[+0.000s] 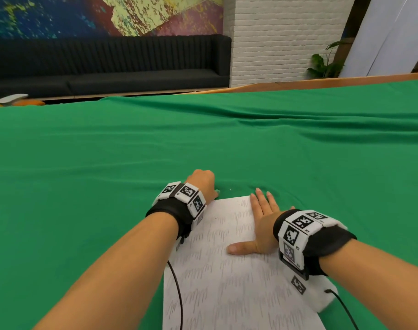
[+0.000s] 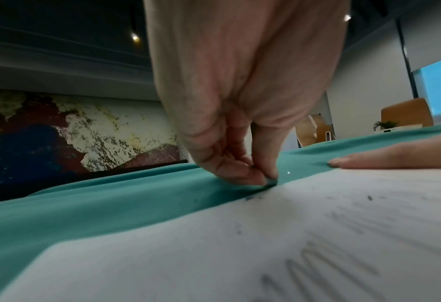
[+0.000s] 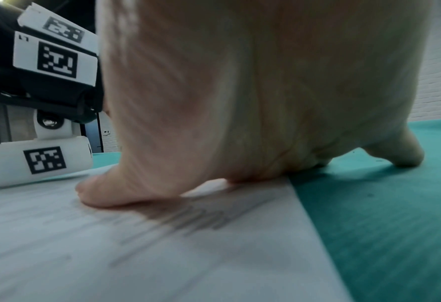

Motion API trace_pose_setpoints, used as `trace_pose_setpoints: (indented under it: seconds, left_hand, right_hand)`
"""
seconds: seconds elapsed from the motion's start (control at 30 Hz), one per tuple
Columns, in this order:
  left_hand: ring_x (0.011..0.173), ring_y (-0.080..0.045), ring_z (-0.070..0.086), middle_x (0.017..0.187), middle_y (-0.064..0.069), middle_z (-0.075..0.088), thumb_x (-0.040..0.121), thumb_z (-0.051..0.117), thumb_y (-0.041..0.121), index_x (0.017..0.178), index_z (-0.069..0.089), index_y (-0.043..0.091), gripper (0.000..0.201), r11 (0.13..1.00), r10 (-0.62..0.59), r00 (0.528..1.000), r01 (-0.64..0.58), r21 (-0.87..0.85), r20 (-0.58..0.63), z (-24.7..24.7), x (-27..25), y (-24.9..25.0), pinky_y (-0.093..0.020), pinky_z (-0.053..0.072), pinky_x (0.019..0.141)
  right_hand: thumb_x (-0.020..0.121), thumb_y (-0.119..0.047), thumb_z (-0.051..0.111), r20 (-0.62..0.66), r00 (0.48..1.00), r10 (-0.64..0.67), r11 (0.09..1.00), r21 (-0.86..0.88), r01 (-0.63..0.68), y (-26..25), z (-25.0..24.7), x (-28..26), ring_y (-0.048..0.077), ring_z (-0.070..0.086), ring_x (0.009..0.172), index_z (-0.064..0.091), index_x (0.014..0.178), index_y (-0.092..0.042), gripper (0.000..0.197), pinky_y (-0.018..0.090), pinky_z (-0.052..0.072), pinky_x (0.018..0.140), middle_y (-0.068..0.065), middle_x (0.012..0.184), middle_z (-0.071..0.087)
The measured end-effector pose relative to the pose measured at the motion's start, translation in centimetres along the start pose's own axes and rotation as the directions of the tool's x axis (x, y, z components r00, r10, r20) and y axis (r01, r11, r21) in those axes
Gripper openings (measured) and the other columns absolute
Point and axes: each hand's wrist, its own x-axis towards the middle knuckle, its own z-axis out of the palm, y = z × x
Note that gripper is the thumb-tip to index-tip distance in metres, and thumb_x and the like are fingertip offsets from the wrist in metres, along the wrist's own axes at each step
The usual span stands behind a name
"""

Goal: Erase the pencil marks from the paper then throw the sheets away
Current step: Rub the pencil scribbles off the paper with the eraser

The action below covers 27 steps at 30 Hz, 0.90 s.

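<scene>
A sheet of paper (image 1: 229, 270) covered in pencil scribbles lies at lower centre on a green-clothed tabletop (image 1: 108, 163). The right hand (image 1: 262, 225) presses flat on the sheet's far right corner, fingers spread wide. The left hand (image 1: 204, 184), at the far left corner, pinches something small, possibly an eraser (image 2: 270, 182), against the paper's edge.

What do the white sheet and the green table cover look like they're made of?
The sheet looks like plain matte paper: thin, flat, crisp-edged, covered in grey pencil scribbles. The green cover seems a soft matte fabric, since it lies in long folds and bunches near the left hand. The right hand presses the sheet flat.
</scene>
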Motion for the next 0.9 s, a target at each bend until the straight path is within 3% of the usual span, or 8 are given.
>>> trace_pose_setpoints:
  seconds: [0.17,0.27,0.33,0.4,0.5,0.67,0.77,0.9]
  left_hand:
    - [0.068,-0.014,0.061,0.076,-0.005,0.068,0.089,0.072,0.023,0.086,0.07,0.007,0.016,0.98,0.05,0.994,-0.03,-0.195,0.1,0.5,-0.7,0.2,-0.026,0.051,0.069]
    - [0.078,-0.028,0.062,0.082,-0.015,0.066,0.092,0.067,0.021,0.081,0.066,0.007,0.017,0.993,0.024,0.997,-0.016,-0.114,0.073,1.0,-0.7,0.7,-0.032,0.051,0.072]
    - [0.092,-0.037,0.065,0.096,-0.024,0.067,0.094,0.062,0.019,0.077,0.059,0.003,0.024,1.0,-0.012,1.0,0.012,-0.021,-0.005,0.8,-0.4,1.2,-0.035,0.05,0.073]
    - [0.094,-0.035,0.066,0.103,-0.023,0.068,0.094,0.062,0.019,0.085,0.062,0.0,0.021,1.0,-0.02,0.999,0.02,-0.015,-0.031,0.7,-0.3,1.4,-0.037,0.052,0.075]
    - [0.082,-0.026,0.063,0.094,-0.017,0.072,0.091,0.067,0.023,0.091,0.069,0.002,0.021,0.998,0.006,0.997,-0.001,-0.063,0.078,0.9,-0.4,1.0,-0.036,0.054,0.081]
    - [0.096,-0.034,0.065,0.104,-0.018,0.067,0.093,0.063,0.02,0.094,0.064,0.001,0.019,1.0,-0.028,0.999,0.028,-0.005,-0.032,0.5,-0.6,1.1,-0.035,0.052,0.076]
    - [0.093,-0.03,0.069,0.1,-0.019,0.073,0.091,0.067,0.023,0.095,0.067,-0.005,0.028,0.997,-0.019,0.997,0.025,-0.077,0.077,0.9,-0.6,1.3,-0.039,0.056,0.087]
    - [0.1,-0.029,0.069,0.1,-0.018,0.073,0.092,0.066,0.024,0.1,0.067,-0.002,0.028,0.999,-0.019,0.995,0.023,-0.042,0.094,0.7,-0.6,1.5,-0.041,0.055,0.09]
  right_hand:
    - [0.044,-0.101,0.045,0.006,1.0,0.002,1.0,0.0,-0.002,0.0,0.1,0.2,0.025,-0.027,0.147,-0.029,0.149,-0.014,0.155,0.067,0.001,0.113,0.0,0.156,-0.037]
    - [0.045,-0.101,0.045,0.009,1.0,0.009,1.0,-0.007,-0.009,-0.1,0.0,0.2,0.025,-0.027,0.147,-0.029,0.149,-0.014,0.154,0.067,0.002,0.113,0.0,0.156,-0.037]
    - [0.047,-0.1,0.046,0.015,1.0,0.013,1.0,-0.002,-0.013,-0.1,-0.1,0.0,0.024,-0.027,0.147,-0.029,0.149,-0.014,0.153,0.066,0.001,0.114,0.0,0.156,-0.037]
    - [0.046,-0.1,0.045,0.02,1.0,0.011,1.0,-0.007,-0.01,-0.1,-0.2,0.0,0.024,-0.028,0.146,-0.03,0.148,-0.014,0.153,0.067,0.0,0.114,0.0,0.156,-0.037]
    - [0.044,-0.101,0.044,0.021,1.0,0.011,1.0,-0.007,-0.011,0.0,-0.1,0.3,0.024,-0.028,0.146,-0.03,0.148,-0.015,0.155,0.068,0.001,0.114,0.0,0.155,-0.038]
    - [0.045,-0.1,0.047,0.012,1.0,0.005,1.0,0.0,-0.005,-0.1,-0.1,0.2,0.025,-0.027,0.146,-0.029,0.149,-0.015,0.154,0.067,0.0,0.113,0.001,0.156,-0.037]
    - [0.044,-0.101,0.046,0.017,1.0,0.001,1.0,0.002,-0.001,-0.1,-0.2,0.0,0.025,-0.027,0.146,-0.03,0.149,-0.015,0.154,0.067,0.0,0.114,0.0,0.155,-0.038]
    - [0.047,-0.1,0.045,0.002,1.0,-0.02,1.0,0.014,0.02,-0.1,-0.4,-0.5,0.025,-0.027,0.147,-0.029,0.149,-0.013,0.153,0.068,0.0,0.114,0.0,0.156,-0.037]
